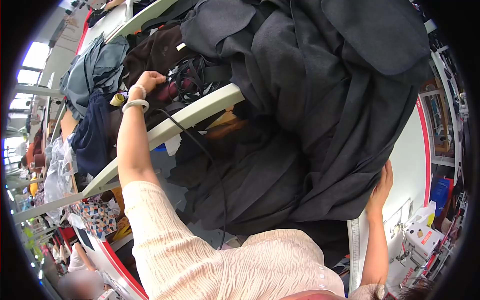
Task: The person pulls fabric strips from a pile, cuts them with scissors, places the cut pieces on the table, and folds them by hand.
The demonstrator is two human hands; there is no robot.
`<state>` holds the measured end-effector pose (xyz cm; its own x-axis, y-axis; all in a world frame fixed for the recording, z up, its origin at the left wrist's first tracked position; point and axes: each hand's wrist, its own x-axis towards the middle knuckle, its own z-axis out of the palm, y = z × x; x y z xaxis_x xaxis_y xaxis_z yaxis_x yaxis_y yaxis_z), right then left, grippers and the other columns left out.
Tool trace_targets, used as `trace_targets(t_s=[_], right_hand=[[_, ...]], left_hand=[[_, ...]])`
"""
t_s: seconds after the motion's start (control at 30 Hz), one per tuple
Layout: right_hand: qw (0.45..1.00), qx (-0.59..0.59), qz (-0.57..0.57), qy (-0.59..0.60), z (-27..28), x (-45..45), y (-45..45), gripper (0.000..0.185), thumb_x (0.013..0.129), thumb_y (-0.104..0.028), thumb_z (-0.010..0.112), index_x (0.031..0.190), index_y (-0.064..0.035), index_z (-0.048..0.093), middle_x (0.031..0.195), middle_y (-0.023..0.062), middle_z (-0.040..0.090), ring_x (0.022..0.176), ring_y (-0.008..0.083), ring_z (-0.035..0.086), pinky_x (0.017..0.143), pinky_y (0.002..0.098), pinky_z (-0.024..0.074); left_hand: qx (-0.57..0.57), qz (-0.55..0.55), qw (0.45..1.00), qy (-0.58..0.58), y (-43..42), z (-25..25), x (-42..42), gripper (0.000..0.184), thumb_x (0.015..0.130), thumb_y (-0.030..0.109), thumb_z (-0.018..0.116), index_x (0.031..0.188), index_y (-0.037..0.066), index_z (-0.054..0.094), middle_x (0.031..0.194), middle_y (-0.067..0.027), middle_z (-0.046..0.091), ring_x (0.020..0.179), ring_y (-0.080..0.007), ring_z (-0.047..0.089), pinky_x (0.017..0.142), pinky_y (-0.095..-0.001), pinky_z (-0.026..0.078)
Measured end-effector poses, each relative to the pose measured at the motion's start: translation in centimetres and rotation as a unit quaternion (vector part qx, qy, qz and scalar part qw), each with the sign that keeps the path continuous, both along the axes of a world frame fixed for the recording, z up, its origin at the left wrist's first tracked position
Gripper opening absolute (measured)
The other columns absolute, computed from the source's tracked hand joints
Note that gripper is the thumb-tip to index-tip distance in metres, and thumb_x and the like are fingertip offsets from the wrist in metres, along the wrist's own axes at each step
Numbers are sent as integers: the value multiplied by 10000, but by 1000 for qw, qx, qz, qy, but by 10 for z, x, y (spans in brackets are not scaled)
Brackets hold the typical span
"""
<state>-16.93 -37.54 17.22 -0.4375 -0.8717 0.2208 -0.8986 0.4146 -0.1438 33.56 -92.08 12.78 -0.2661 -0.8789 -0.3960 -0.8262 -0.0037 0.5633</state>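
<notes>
L hand: fingers bunched, tips right by a tangle of blk straps; can't tell if it's gripping any. White bangle on that wrist. Just R of the fingers, partly under the straps, a maroon item. Dk brown cloth just above the hand; yellow spool near, to its L. Further L, grey-blue cloth, w/ navy cloth below it. Below the hand a pale rail runs diag., w/ a blk cord crossing it.

R hand: fingers extended up along the edge of the dk cloth, tips partly hidden; can't tell if it's pinching the fabric. That cloth, big & heavily folded, fills the space btwn the hands, mostly up & L of the R hand. White table w/ red edge just R of this hand; ruler strip below-L. Sewing machine below-R, near; blue bin further R. Well off, below the L hand, patterned cloth & another person.
</notes>
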Motion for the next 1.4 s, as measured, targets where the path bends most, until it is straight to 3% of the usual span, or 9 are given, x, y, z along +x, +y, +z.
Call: trace_targets(t_s=[0.07, 0.17, 0.3, 0.73, 1.0, 1.07, 1.17, 1.33, 1.4], right_hand=[[1000, -6, 4, 3, -2, -1, 1, 458, 907, -114, 360, 1358, -35, 387, 1448, 121, 334, 1334, 300, 304, 1097, 405, 224], [1000, -15, 9, 0, -3, -3, 3, 451, 921, -139, 361, 1361, -41, 386, 1444, 126, 337, 1330, 303, 311, 1093, 405, 232], [1000, -5, -4, -16, -2, -2, 2, 442, 940, -169, 354, 1362, -43, 383, 1438, 137, 341, 1324, 312, 318, 1086, 408, 244], [1000, -14, 16, -1, -4, -3, 2, 485, 881, -49, 369, 1366, -52, 374, 1442, 133, 335, 1329, 311, 314, 1094, 399, 239], [999, -41, 10, -24, -1, 0, 1, 558, 727, 87, 445, 1277, -8, 451, 1422, 167, 345, 1316, 339, 319, 1087, 423, 251], [999, -25, -14, -21, 8, 8, -3, 553, 711, 63, 480, 1260, -9, 467, 1409, 180, 351, 1305, 355, 322, 1080, 450, 257], [999, -33, -28, -16, 18, 12, -5, 560, 712, 22, 519, 1267, -34, 472, 1386, 186, 370, 1295, 355, 330, 1077, 477, 253], [999, -28, -34, -24, 19, 11, 1, 535, 751, -71, 548, 1279, -51, 467, 1376, 194, 377, 1293, 353, 337, 1074, 495, 249], [999, -31, -32, -30, 22, 10, 4, 530, 763, -111, 552, 1282, -50, 468, 1381, 200, 374, 1291, 352, 343, 1073, 496, 248]], left_hand=[[106, 50, 985, 130, 20, 39, -13, 166, 848, 213, 668, 914, 62, 658, 764, 30, 607, 693, -48, 531, 630, -176, 435], [134, 14, 922, 363, 47, 65, -34, 141, 868, 165, 643, 968, 68, 622, 811, 51, 594, 697, -9, 524, 633, -126, 435], [149, -35, 881, 448, 79, 77, -64, 168, 870, 38, 603, 1038, 30, 597, 922, 14, 617, 743, -40, 574, 706, -174, 491], [158, -60, 844, 509, 99, 75, -83, 207, 857, -12, 586, 1063, -12, 597, 955, -39, 634, 829, -98, 619, 784, -231, 525], [98, 21, 878, 469, 105, 78, -90, 200, 877, 53, 589, 1068, -5, 573, 828, 12, 568, 687, -55, 528, 630, -185, 452], [59, 11, 887, 459, 100, 76, -84, 113, 897, 93, 578, 988, 30, 597, 728, 62, 479, 579, -12, 391, 489, -167, 304], [3, 67, 887, 458, 92, 71, -81, 76, 918, 134, 563, 867, 107, 612, 671, 116, 432, 477, 16, 319, 415, -160, 228], [-123, 241, 888, 372, 89, 77, -100, 255, 912, 347, 572, 732, 168, 545, 597, 108, 399, 460, 1, 311, 405, -168, 227], [-89, 183, 886, 417, 57, 63, -76, 333, 913, 396, 556, 672, 182, 475, 586, 95, 384, 456, -12, 312, 407, -181, 229]])
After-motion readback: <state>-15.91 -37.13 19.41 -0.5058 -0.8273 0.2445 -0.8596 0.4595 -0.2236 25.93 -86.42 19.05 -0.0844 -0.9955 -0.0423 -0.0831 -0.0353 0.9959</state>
